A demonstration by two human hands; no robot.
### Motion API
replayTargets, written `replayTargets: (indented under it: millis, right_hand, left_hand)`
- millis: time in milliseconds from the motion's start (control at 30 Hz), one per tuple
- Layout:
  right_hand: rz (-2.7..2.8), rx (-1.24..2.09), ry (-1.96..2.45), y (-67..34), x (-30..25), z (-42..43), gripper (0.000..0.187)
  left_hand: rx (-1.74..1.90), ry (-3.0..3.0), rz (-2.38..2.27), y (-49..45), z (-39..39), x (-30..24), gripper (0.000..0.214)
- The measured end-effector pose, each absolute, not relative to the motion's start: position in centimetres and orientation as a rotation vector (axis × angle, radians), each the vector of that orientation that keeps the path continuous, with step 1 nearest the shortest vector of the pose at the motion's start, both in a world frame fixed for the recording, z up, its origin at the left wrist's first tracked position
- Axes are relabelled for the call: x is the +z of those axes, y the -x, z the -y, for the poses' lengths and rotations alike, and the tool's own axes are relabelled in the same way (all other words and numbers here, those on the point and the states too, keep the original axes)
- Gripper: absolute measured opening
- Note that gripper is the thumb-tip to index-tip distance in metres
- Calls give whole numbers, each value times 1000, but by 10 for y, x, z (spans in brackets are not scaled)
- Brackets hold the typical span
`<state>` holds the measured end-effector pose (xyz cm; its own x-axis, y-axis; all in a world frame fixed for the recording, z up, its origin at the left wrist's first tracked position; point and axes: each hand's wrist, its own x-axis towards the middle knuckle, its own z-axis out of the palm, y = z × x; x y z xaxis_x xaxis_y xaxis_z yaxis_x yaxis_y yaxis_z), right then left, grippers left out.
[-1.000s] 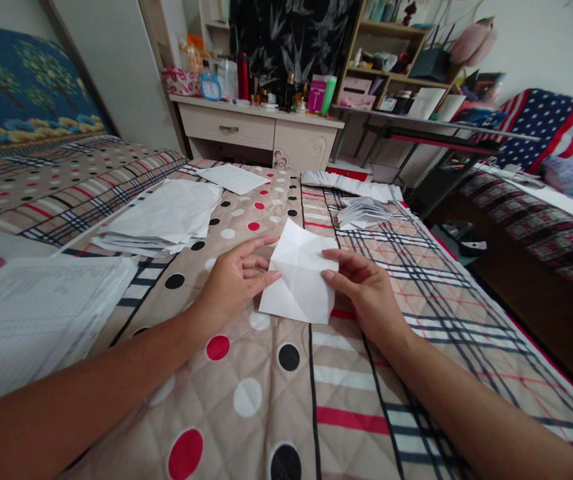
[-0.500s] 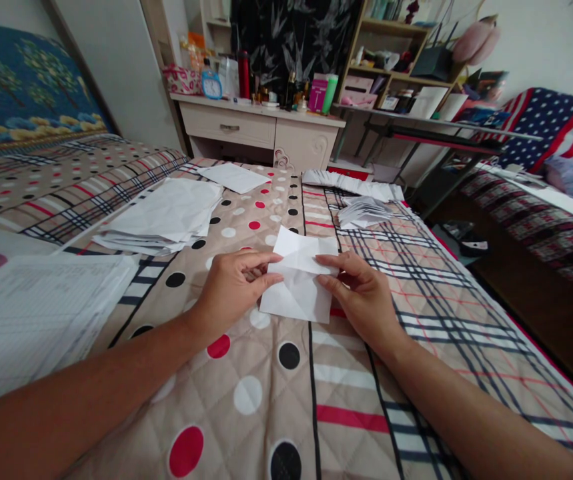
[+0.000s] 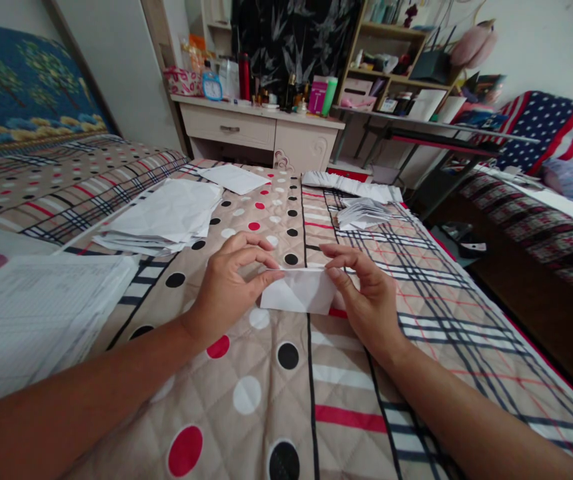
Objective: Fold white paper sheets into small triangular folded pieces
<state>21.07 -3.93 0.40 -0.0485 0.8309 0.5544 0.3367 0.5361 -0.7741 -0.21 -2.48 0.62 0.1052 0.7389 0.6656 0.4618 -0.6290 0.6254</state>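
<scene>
A sheet of white paper (image 3: 297, 293), folded to a low wide rectangle, lies on the quilted bedspread (image 3: 246, 433) between my hands. My left hand (image 3: 236, 273) pinches the left end of its upper folded edge, thumb in front and fingertips behind. At the right end of that same edge, my right hand (image 3: 363, 287) grips the paper between thumb and fingers. Faint creases cross the paper's front. The back of the paper is hidden.
To the left lie a stack of white sheets (image 3: 166, 210) and a pile of printed pages (image 3: 41, 313). A single sheet (image 3: 235, 178) rests farther back. Folded papers (image 3: 361, 212) and a long white pleated strip (image 3: 351, 185) sit at the right. A dresser (image 3: 256, 127) stands behind the bed.
The paper's far half has been folded over toward me, so it now shows as a shorter rectangle with a straight top edge. Both hands stay at its sides.
</scene>
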Motion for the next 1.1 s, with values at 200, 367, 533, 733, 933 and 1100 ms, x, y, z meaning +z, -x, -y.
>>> replayTargets:
  millis: [200,367,533,733,933,1100]
  right_hand:
    - [1558,753,1049,-207,2,42,25]
    - [1464,971,1146,-203,-1,43,19]
    - [1409,1081,1163,-196,7,50,26]
    - [1364,1214,1240,-199,7,48,31]
    - [1440,1090,1261,-203,2,41,27]
    - [1494,886,1285,-202,3,40,18]
  left_hand:
    - [1394,-1828,-1119,-1,29,8,10]
    - [1272,-1673,-1129,-6,33,12,19]
    - [1123,-1610,-1081,-9,37,15,16]
    - [1070,-1548,-1097,-3,28,15,12]
    - [1113,-1545,-1150,3,18,12,11]
    - [1191,-1440,-1170,5,17,6,26]
